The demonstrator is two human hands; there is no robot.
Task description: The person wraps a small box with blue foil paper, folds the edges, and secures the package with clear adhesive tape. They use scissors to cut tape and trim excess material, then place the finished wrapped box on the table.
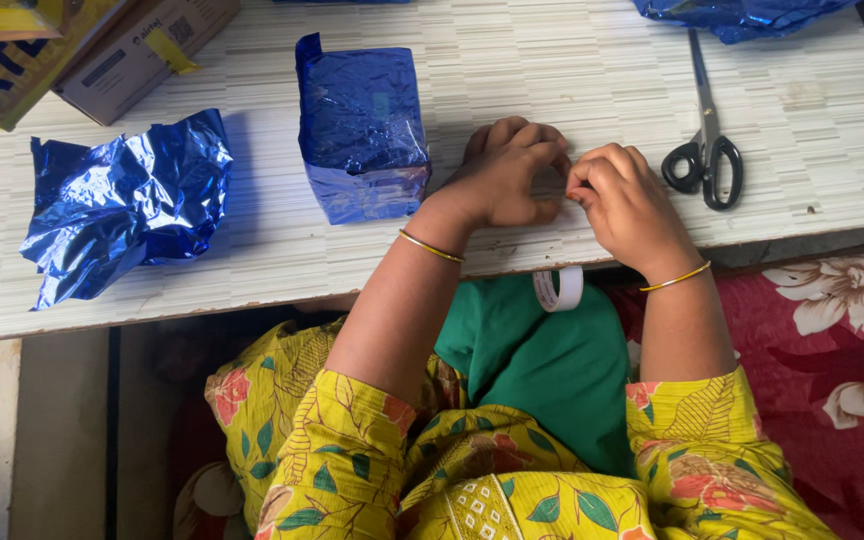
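While our two hands meet at the near edge of the pale striped worktop (252,270), a roll of clear tape (559,288) hangs just below them, under the worktop's edge and above our green lap. Our left hand (504,175) is curled, fingertips bunched toward the right, and our right hand (627,205) is curled as well, thumb and forefinger pinched together where the two hands touch. We cannot tell for sure what they pinch; it may be the tape's loose end, too thin to see. Just left of our left hand stands a box wrapped in blue foil (362,125). Further left lies a crumpled sheet of blue foil (122,205). Black-handled scissors (707,130) rest to the right of our right hand, near but apart.
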